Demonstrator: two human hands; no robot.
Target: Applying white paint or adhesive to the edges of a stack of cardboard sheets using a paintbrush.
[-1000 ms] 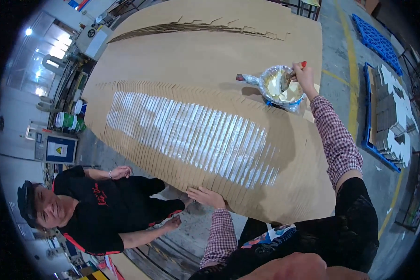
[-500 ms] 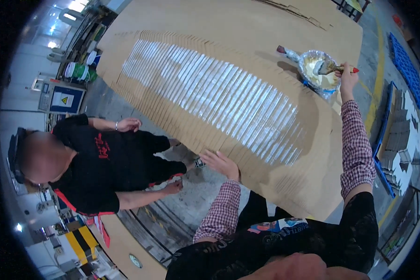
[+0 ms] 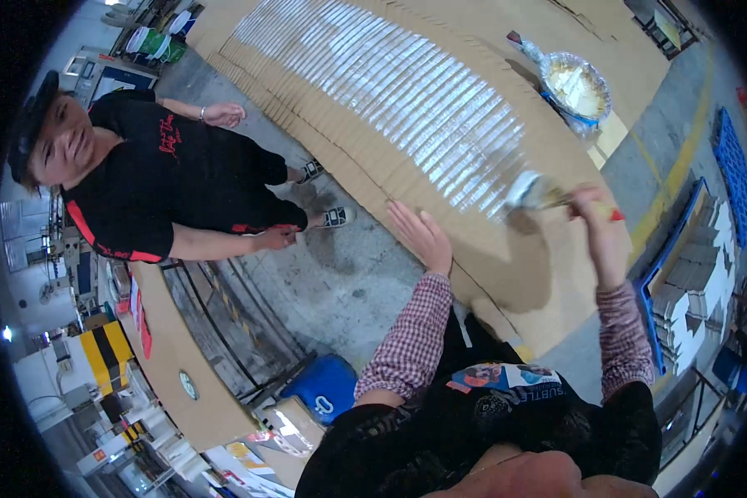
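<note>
My right hand [image 3: 596, 234] is closed around the handle of a paintbrush [image 3: 556, 197]. Its wide bristles, whitish with paste, are at the near right end of a row of overlapping cardboard sheets [image 3: 307, 124]. Shiny wet stripes [image 3: 423, 108] run across the middle of those sheets. With fingers stretched out, my left hand [image 3: 423, 239] lies on the near left edge of the cardboard. Beyond the brush stands a plastic-lined bowl [image 3: 574, 87] of cream-white paste. A second, plastic-wrapped brush [image 3: 527, 48] rests at the bowl's far left rim.
A co-worker [image 3: 174, 166] in black stands left of the table, hands apart from mine. A blue stool [image 3: 324, 388] is on the floor near my left arm. To the right are stacked grey-white pieces [image 3: 697, 282] on a blue pallet and another blue pallet [image 3: 732, 166].
My right hand has brought the paintbrush from the bowl down onto the near end of the striped cardboard. My left hand stays flat at the edge. The view has shifted.
</note>
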